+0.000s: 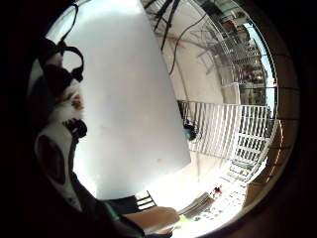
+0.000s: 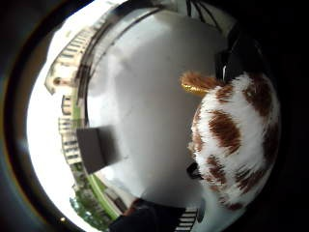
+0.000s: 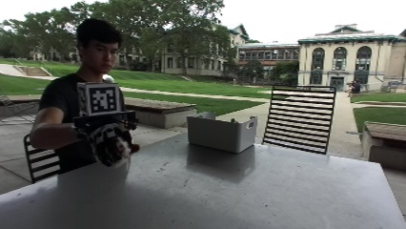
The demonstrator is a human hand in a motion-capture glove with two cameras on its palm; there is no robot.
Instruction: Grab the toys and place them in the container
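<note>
My gloved right hand (image 3: 109, 142) is raised a little above the left part of the grey table (image 3: 254, 191), its fingers curled round a plush toy. The toy (image 2: 236, 140) is white fur with brown patches and a brown, gold-tipped nub, and it fills one side of the thumb side palm view. A bit of its fur (image 1: 74, 101) shows beside the glove straps. In the outside view only a brown tip (image 3: 134, 149) peeks out of the hand. The white open-topped container (image 3: 220, 132) stands at the table's far middle, well apart from the hand; it also shows as a grey box (image 2: 99, 147).
A black slatted chair (image 3: 298, 119) stands behind the table's far edge, right of the container. Another chair (image 3: 41, 162) is behind the person. The person's bare forearm (image 1: 153, 218) lies near the table edge. No other toys show on the tabletop (image 1: 129, 99).
</note>
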